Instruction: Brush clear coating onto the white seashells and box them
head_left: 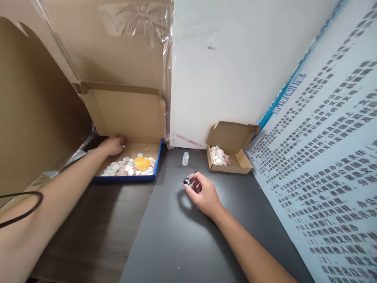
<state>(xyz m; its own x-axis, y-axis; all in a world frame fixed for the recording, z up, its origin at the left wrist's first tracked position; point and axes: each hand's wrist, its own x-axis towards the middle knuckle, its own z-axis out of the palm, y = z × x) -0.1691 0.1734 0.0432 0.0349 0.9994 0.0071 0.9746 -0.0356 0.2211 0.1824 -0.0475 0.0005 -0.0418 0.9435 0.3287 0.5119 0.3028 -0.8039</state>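
My left hand (113, 146) reaches over the back of a blue-edged cardboard box (126, 179). A small white seashell (123, 146) shows at its closed fingertips. White seashells (111, 169) and a large orange shell (142, 163) lie in the front of that box. My right hand (204, 194) is raised over the grey tabletop, its fingers closed on a shiny black bottle cap (187, 181). A thin dark stem sticks up by those fingers. Just beyond stands a small clear bottle (185, 158), upright and uncapped, with whitish contents.
A smaller open cardboard box (231, 169) at the back right holds white shells (218, 156) and some pinkish ones. A white panel (188, 98) and large cardboard (118, 51) stand behind. A printed poster (318, 157) borders the right side. A black cable (32, 212) crosses my left arm.
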